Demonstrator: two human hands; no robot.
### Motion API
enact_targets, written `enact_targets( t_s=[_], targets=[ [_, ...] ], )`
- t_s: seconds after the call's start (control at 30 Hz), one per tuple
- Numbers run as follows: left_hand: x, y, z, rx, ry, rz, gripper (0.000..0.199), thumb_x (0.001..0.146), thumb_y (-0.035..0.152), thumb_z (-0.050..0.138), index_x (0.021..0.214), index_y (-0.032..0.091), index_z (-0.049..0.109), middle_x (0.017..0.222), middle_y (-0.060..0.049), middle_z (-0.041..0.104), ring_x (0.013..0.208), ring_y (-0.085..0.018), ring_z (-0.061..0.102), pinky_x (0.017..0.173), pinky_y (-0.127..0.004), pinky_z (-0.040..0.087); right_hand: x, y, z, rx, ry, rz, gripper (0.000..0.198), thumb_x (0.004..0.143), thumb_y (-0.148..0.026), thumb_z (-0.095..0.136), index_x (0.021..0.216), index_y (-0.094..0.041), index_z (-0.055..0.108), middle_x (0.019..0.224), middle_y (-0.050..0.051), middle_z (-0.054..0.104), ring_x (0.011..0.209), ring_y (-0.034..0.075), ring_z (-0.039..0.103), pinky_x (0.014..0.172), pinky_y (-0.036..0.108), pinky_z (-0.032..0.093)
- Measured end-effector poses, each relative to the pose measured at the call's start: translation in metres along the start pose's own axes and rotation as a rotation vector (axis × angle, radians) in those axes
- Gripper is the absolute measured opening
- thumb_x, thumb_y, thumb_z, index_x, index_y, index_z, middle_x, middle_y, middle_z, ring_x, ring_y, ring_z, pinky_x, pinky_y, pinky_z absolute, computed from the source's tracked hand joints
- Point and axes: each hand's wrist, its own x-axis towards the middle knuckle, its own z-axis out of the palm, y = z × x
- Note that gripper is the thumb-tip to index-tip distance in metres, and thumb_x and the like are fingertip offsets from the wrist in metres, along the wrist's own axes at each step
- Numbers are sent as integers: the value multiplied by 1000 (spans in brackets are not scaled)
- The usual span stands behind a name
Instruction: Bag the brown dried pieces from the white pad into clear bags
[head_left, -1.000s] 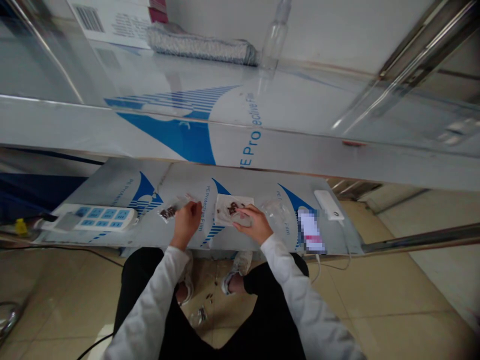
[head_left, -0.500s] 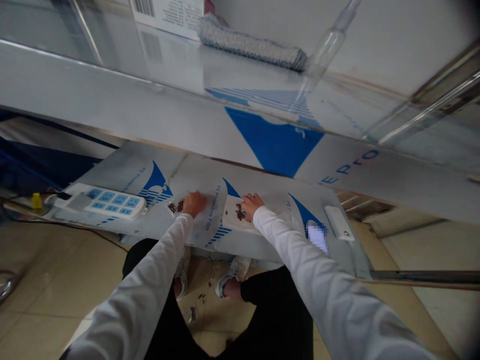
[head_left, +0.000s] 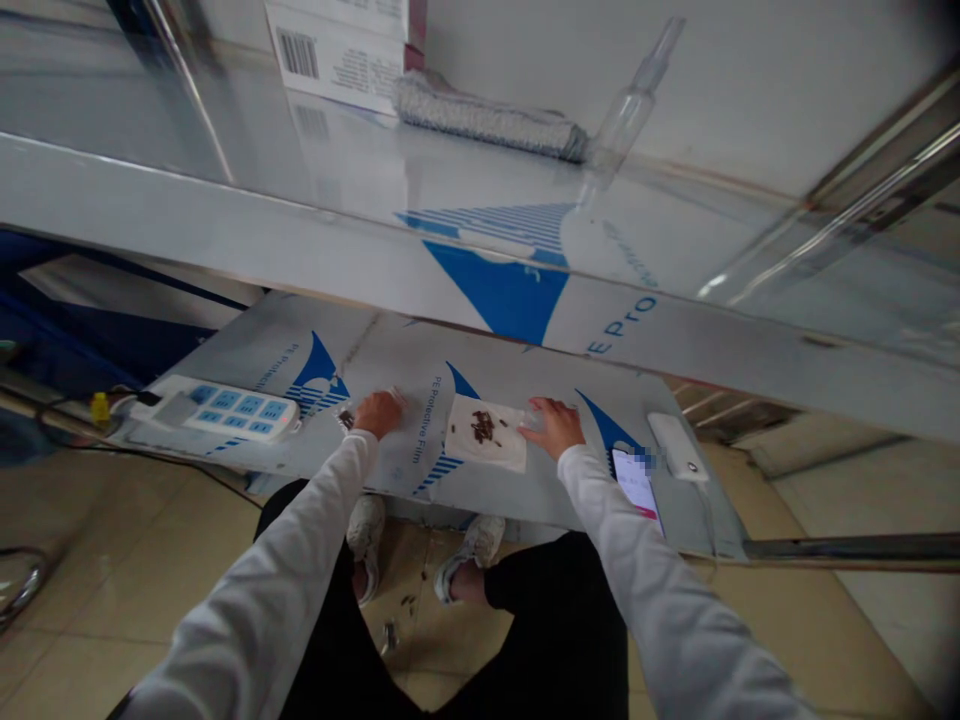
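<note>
My left hand (head_left: 379,412) rests low over the film-covered lower shelf, its fingers bent together at a small whitish, see-through bit I cannot make out. Beside its wrist lies a small clear packet (head_left: 346,418) with dark pieces in it. A white paper sheet (head_left: 506,450) bears a heap of small dark brown pieces (head_left: 483,428), with a few lying loose around it. Just right of the sheet, my right hand (head_left: 556,428) has thumb and fingers curled round a piece of clear plastic (head_left: 532,418).
A power strip (head_left: 251,412) with cables lies at the left. On the right are a phone (head_left: 636,485) and a white device with a cord (head_left: 675,447). The upper shelf (head_left: 300,230) overhangs the back, holding a box (head_left: 341,65), a grey cloth (head_left: 487,115) and a clear bottle (head_left: 622,120).
My right hand has moved right, off the brown heap to the sheet's right edge, uncovering the heap. My left hand has shifted slightly left. The head view has tilted a little.
</note>
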Motion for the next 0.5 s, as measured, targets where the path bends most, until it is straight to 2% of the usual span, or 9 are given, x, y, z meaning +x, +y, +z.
enact_targets(
  t_s=[0.07,0.17,0.23,0.3,0.4,0.5],
  targets=[
    [-2,2,-1,10,-5,2,36,90,35,55,119,15,55,119,-11,58,102,-22,60,85,-43,52,-12,20,9,47,80,184,44,85,-38,58,122,-14,54,114,14,65,105,27,58,84,37,40],
    [-5,7,-4,17,-10,1,36,89,34,56,120,15,54,120,-10,58,102,-22,60,85,-43,52,-25,40,21,172,216,468,50,83,-43,59,123,-15,53,115,14,64,107,29,57,83,38,42],
    [-7,10,-8,18,-5,-15,36,89,35,56,120,16,54,120,-9,57,102,-21,59,85,-43,52,-30,46,26,250,242,579,53,80,-44,63,123,-15,54,115,15,64,108,30,56,84,40,41],
    [-12,13,-16,12,19,-41,36,89,34,56,119,14,55,118,-11,59,101,-22,60,84,-42,52,-33,47,28,291,204,604,54,79,-43,64,122,-11,55,114,18,63,108,32,56,86,43,40],
    [-27,14,-35,-13,103,-86,30,88,25,55,108,4,63,109,-22,64,99,-29,63,80,-40,51,-36,45,30,332,179,596,59,78,-44,65,124,-8,53,116,22,61,110,33,54,87,46,39],
    [-57,7,-56,-52,226,-132,34,88,24,48,101,1,68,102,-29,67,98,-38,64,77,-42,49,-42,43,29,349,291,618,73,74,-48,67,132,-9,46,132,25,50,122,37,46,94,51,36]
  ],
)
